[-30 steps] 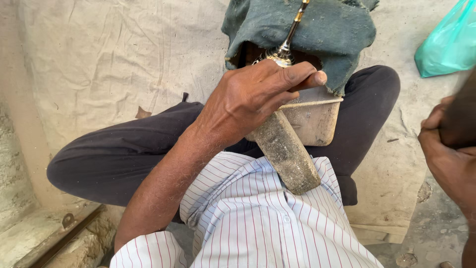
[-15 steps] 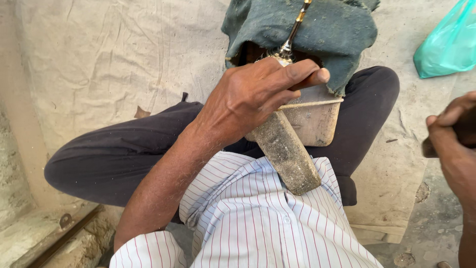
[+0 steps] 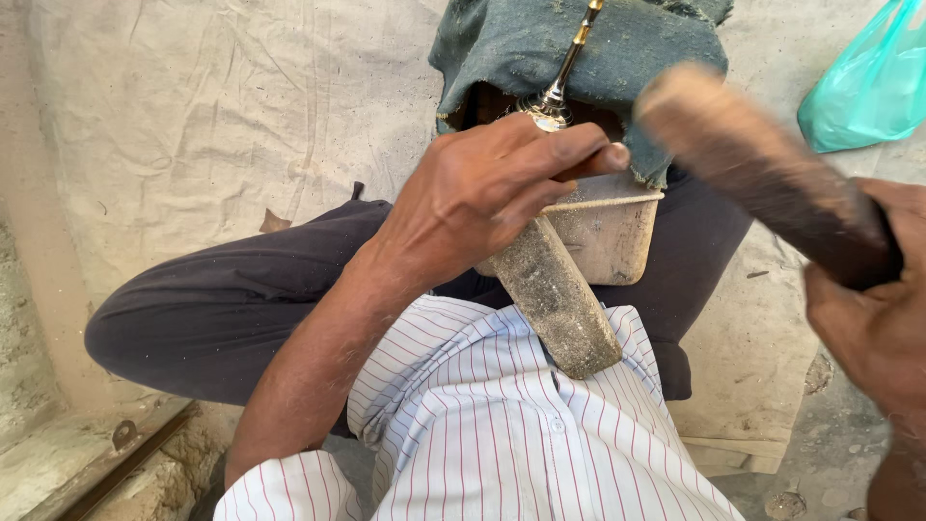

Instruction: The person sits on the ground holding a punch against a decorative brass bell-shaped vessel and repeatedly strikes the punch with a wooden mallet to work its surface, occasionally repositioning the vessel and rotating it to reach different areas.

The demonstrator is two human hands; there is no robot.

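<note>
The left hand (image 3: 492, 198) has its grip clamped on a dusty wooden block (image 3: 559, 304) that slants across the lap, fingers beside a slender brass piece (image 3: 564, 63) standing out of a green cloth (image 3: 540, 43). The right hand (image 3: 873, 318) is closed around a blurred wooden mallet (image 3: 762, 164), raised just right of the cloth.

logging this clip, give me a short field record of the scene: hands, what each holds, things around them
left hand: grips the top of a worn wooden block that leans back against the striped shirt
right hand: closed around a dark wooden mallet, blurred, raised to the right of the block
metal piece: slim brass-coloured rod standing up just beyond the left fingertips
cloth: dark green cloth draped behind the rod
container: small tan tub under the left hand
ground: pale sheet; teal plastic bag at top right
</note>
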